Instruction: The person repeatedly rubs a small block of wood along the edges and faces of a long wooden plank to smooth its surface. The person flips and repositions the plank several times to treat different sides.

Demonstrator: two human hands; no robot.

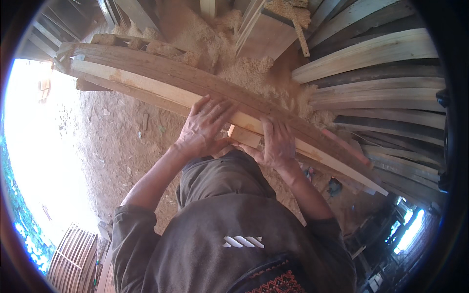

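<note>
Head view shows the left hand (207,124) and right hand (277,146) gripping the pale plank (159,93) near mid-length, lying along the darker beam (190,78), where uneven pressure could swing its long ends askew.

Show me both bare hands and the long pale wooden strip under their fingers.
Bare left hand (204,126), head view: its back.
Bare right hand (280,148), head view: its back.
Long pale wooden strip (151,88), head view: bare surface left of the hands.

single fisheye view from the wearer's head, facing steeply downward, shirt (205,234) nearest, left hand (204,124) and right hand (278,144) mid-frame, ground (122,141) farther below
</note>
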